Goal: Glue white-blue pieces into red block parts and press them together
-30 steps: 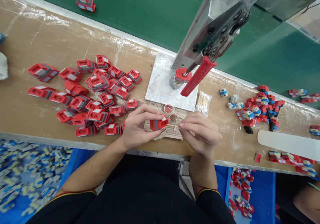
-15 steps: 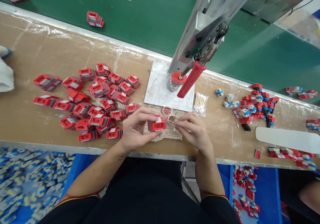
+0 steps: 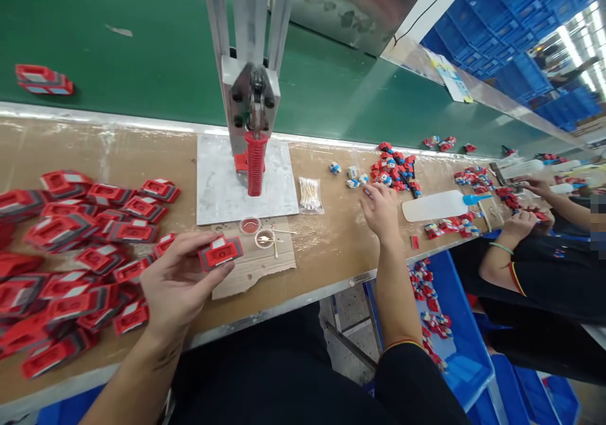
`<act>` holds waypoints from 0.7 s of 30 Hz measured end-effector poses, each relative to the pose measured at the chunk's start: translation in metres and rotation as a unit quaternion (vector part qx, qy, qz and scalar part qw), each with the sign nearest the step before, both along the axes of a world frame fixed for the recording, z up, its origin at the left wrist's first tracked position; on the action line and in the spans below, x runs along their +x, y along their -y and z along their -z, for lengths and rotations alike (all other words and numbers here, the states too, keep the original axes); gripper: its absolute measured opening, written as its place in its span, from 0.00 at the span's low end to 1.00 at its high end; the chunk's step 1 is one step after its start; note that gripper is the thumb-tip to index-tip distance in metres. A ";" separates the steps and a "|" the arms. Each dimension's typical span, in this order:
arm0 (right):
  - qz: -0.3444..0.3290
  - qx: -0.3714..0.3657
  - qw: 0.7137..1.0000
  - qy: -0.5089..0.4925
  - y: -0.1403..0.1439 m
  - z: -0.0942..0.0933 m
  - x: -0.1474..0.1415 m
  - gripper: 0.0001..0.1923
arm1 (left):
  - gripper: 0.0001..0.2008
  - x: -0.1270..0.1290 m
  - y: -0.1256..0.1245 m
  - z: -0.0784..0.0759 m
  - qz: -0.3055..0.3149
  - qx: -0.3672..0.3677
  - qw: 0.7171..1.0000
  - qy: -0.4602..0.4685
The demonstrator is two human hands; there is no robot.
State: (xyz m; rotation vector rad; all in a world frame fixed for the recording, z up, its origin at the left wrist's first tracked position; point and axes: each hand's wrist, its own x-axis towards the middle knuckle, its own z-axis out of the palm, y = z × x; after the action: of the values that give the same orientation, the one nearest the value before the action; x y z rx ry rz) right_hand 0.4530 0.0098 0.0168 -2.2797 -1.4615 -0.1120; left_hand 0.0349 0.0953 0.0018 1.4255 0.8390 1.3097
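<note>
My left hand [image 3: 177, 280] is closed around a red and grey toy vehicle body [image 3: 221, 254], its hollow side towards me. My right hand [image 3: 381, 213] reaches out to the right, fingers pinched together beside a heap of small red, blue and white toy parts [image 3: 392, 169]. At its fingertips shows a small toy part [image 3: 368, 192], mostly hidden. Between my hands, a cup of red liquid [image 3: 250, 225] and a cup with whitish content [image 3: 264, 239] rest on torn cardboard [image 3: 255, 273]. Cotton swabs [image 3: 284, 232] lie at the second cup.
A hand press with a red handle [image 3: 255, 166] stands on a metal plate [image 3: 208, 191]. Many red bodies [image 3: 66, 229] are heaped at left. Bagged swabs [image 3: 310, 192], a white bottle [image 3: 433, 206] and a blue bin [image 3: 466, 324] are at right. A co-worker's hands [image 3: 523, 220] work farther right.
My right hand has left the cups and a swab and moved right to the small parts. My left hand still holds the red body. The view has turned right.
</note>
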 end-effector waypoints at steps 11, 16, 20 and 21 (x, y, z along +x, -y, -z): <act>-0.082 0.047 0.977 -0.193 -0.010 0.002 -0.033 0.17 | 0.23 -0.002 -0.001 0.002 -0.008 -0.069 0.996 0.050; -0.182 0.209 0.844 -0.460 0.036 0.000 -0.126 0.25 | 0.21 0.019 0.027 -0.020 0.111 -0.081 0.987 0.087; -0.254 0.251 0.746 -0.562 0.035 0.000 -0.179 0.29 | 0.25 0.035 0.048 -0.019 0.153 -0.142 0.965 0.159; -0.272 0.253 0.735 -0.568 0.033 0.001 -0.186 0.28 | 0.25 0.036 0.053 -0.018 0.153 -0.160 0.960 0.170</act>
State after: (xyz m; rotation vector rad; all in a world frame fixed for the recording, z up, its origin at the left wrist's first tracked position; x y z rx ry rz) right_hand 0.2670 -0.0232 0.0163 -0.9646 -1.0773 0.8133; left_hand 0.0709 0.0425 0.0199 0.9914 0.5430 1.0830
